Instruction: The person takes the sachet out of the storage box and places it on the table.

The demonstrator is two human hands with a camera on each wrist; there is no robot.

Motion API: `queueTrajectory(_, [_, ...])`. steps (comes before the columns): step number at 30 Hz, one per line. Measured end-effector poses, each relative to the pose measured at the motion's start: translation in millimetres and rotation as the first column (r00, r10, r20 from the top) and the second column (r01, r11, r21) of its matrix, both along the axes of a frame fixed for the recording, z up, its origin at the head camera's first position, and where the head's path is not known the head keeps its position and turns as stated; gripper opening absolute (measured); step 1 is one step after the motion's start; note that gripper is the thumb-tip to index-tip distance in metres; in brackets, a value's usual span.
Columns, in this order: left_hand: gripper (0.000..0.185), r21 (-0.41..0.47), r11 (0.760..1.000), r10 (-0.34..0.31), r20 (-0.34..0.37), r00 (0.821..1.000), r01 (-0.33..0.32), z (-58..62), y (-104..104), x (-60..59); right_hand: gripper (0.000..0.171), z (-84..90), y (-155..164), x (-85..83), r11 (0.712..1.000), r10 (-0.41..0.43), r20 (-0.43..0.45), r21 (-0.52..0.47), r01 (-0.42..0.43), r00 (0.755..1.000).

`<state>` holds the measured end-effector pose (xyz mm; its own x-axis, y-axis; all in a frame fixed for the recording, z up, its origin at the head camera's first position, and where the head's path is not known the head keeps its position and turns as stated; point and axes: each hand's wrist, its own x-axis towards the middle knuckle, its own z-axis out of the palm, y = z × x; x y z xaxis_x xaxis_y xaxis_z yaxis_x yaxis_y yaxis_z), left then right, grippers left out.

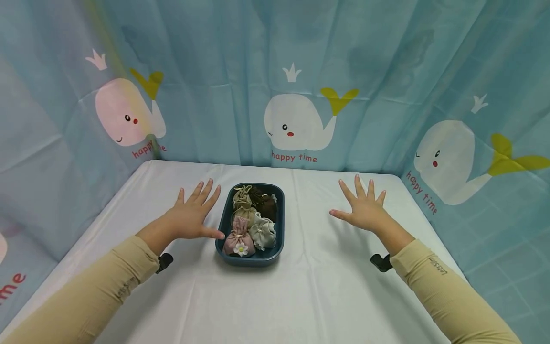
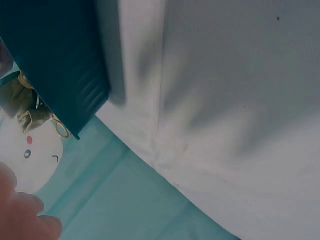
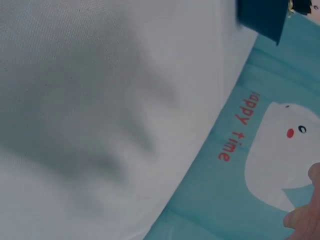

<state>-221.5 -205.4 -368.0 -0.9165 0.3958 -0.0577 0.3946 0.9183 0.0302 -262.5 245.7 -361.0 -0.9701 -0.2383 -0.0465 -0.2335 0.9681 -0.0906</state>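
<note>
A dark blue plastic basket (image 1: 275, 255) stands near the middle of the table, holding several small drawstring pouches. Among them are a pink pouch (image 1: 237, 241) with a white flower, a pale grey-white pouch (image 1: 263, 232), a dark brown pouch (image 1: 267, 206) and a beige pouch (image 1: 246, 215). My left hand (image 1: 189, 217) is held above the table just left of the basket, fingers spread, its thumb tip overlapping the basket's left rim in the head view. Well to the right of the basket, my right hand (image 1: 365, 208) hovers with fingers spread and nothing in it.
A white cloth (image 1: 258, 306) covers the table and carries the shadows of both hands. Behind it and along the sides hangs a blue-green curtain (image 1: 206, 129) printed with white whales.
</note>
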Motion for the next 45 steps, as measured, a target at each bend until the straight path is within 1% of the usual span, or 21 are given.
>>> queueTrajectory(4, [0.12,0.02,0.999,-0.028,0.009,1.0,0.028,-4.3,3,3.9,0.101,-1.6,0,-0.6,1.0,0.012,-0.01,-0.002,-0.012,1.0])
queueTrajectory(8, [0.119,0.045,0.997,-0.063,0.036,0.997,0.061,-10.0,8,8.4,0.101,-2.8,-1,-0.5,1.0,0.02,-0.011,-0.003,-0.02,1.0])
queueTrajectory(12, [0.12,0.047,0.996,-0.08,0.043,0.996,0.078,-16.2,12,11.8,0.101,-2.9,-3,0.0,1.0,0.024,-0.009,-0.004,-0.024,1.0])
queueTrajectory(16, [0.122,0.049,0.995,-0.083,0.034,0.996,0.081,-20.0,16,14.1,0.099,-2.7,-5,0.2,0.999,0.033,-0.008,-0.008,-0.033,0.999])
queueTrajectory(23, [0.123,0.054,0.995,-0.082,0.054,0.995,0.079,-21.4,22,17.8,0.098,-3.8,-7,-0.1,0.999,0.049,-0.019,-0.006,-0.049,0.999])
queueTrajectory(27, [0.122,0.056,0.995,-0.091,0.058,0.994,0.088,-24.4,24,20.0,0.098,-4.3,-8,0.0,0.999,0.051,-0.023,0.0,-0.051,0.998])
queueTrajectory(32, [0.122,0.056,0.994,-0.099,0.08,0.992,0.094,-28.5,29,23.3,0.096,-5.1,-9,0.6,0.999,0.05,-0.018,-0.004,-0.05,0.999])
queueTrajectory(37, [0.123,0.054,0.995,-0.091,0.111,0.99,0.086,-28.9,33,26.4,0.098,-5.4,-10,1.5,0.998,0.058,-0.018,-0.005,-0.059,0.998])
queueTrajectory(41, [0.126,0.035,0.996,-0.089,0.106,0.99,0.086,-30.6,32,26.9,0.099,-4.3,-12,2.1,0.997,0.068,-0.018,-0.019,-0.069,0.998])
queueTrajectory(45, [0.129,0.039,0.996,-0.084,0.106,0.991,0.08,-34.0,31,25.9,0.1,-3.0,-14,1.7,0.997,0.076,-0.019,-0.024,-0.076,0.997])
